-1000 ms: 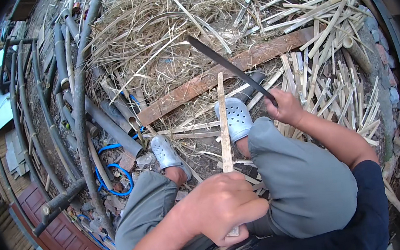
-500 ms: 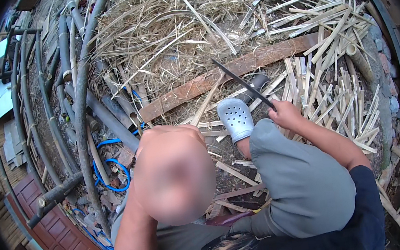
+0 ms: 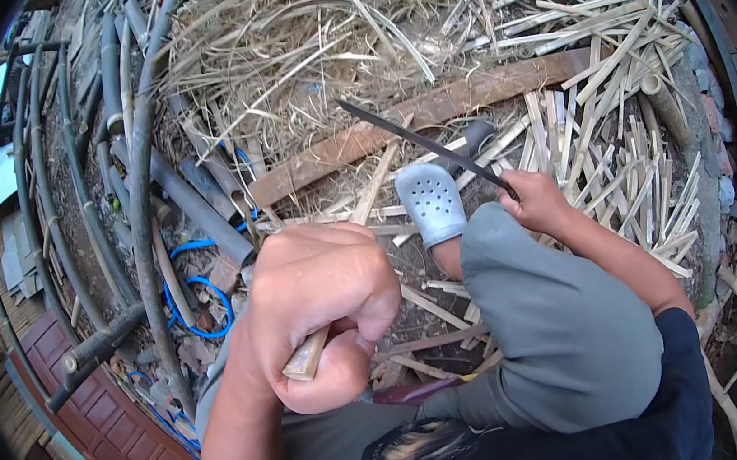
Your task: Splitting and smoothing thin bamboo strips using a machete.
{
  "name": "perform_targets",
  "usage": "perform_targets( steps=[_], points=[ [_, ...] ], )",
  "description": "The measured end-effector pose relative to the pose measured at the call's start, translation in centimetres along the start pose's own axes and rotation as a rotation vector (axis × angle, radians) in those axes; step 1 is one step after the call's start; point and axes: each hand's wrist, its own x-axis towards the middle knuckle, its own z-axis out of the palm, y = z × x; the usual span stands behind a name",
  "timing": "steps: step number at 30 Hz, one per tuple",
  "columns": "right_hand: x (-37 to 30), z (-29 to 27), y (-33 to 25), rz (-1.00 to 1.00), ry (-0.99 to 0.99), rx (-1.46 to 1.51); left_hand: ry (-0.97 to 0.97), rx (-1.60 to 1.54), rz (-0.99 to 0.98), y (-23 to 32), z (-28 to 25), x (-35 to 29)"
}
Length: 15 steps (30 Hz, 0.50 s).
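My left hand, raised close in front of me, is closed in a fist round a bamboo strip. The strip's cut end pokes out between thumb and fingers; a pale length shows past the knuckles, seemingly the same strip. By my bent knee, my right hand grips a long dark-bladed knife, its handle hidden in the fingers. The blade slants up and left, its tip over a brown plank on the ground. Below the blade is my foot in a light grey clog.
Split bamboo sticks lie heaped at the right. Curly shavings cover the ground ahead. Long poles stand at the left, near a coiled blue hose and a brown panelled door. A wall edge bounds the right side.
The knife's tip has swung left and slightly up, the blade now lying flatter. My left fist, blurred before, now shows the strip's end. My right hand has shifted only slightly.
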Motion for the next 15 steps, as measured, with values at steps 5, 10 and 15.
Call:
perform_targets(
  steps=[5,10,15],
  points=[
    [-0.3,-0.1,-3.1,0.001,0.18,0.199,0.001,0.008,-0.017,0.4,0.6,0.2],
    [0.5,0.9,1.9,0.316,-0.032,-0.008,-0.061,-0.014,0.046,-0.3,1.2,0.3],
    [0.3,-0.7,-0.1,-0.04,0.31,0.044,-0.057,0.003,0.016,0.4,1.5,0.2]
  ],
)
